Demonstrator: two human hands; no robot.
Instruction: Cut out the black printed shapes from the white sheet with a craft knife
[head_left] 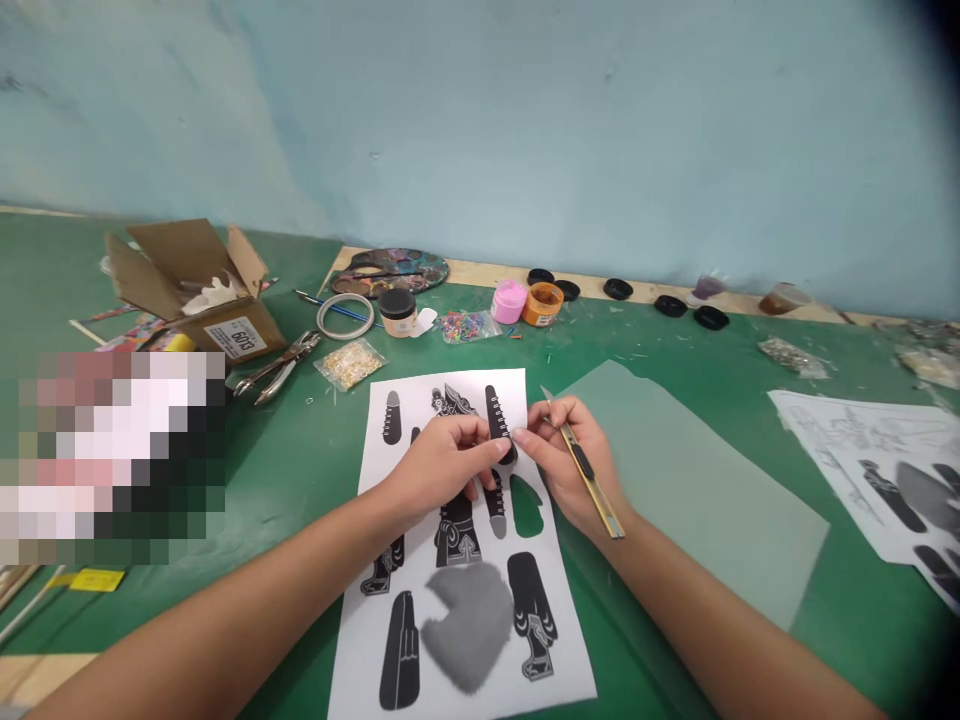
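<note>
A white printed sheet (450, 620) with black and grey puppet-part shapes lies on the green mat (300, 470) before me. One shape is cut out, leaving a green hole (526, 506). My left hand (439, 465) rests on the sheet, its fingers pinching a small black cut-out piece (510, 452). My right hand (570, 465) touches the same piece with its fingertips while gripping a yellow utility knife (589, 478), blade pointing up and away.
Pale green sheet (697, 490) right of the print. More printed sheets (877, 460) far right. Open cardboard box (199, 290), pliers (277, 368), tape ring (345, 315), paint palette (390, 272), paint jars (525, 300) and black lids (675, 305) line the back.
</note>
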